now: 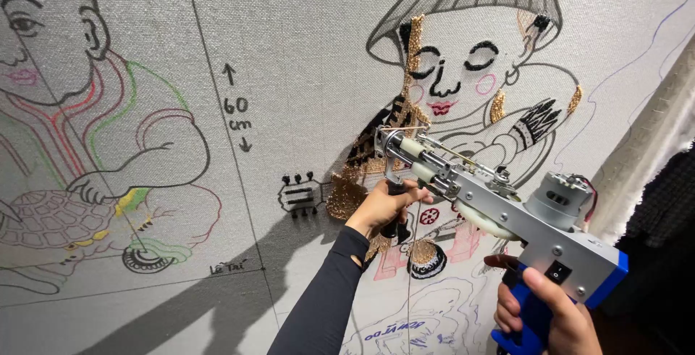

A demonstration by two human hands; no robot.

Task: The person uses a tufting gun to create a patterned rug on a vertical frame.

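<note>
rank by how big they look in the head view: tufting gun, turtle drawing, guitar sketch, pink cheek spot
1. Tufting gun, though it sits nearest the camera, so this is unsure.
2. Turtle drawing.
3. Guitar sketch.
4. Pink cheek spot.

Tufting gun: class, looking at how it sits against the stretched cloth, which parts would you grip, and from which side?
Probably two grips from below. The tufting gun tilts nose-up toward the cloth. Its blue rear handle hangs beneath the body, where the right hand wraps it near the trigger. The left hand holds the black front grip under the needle end, steadying it.
</note>
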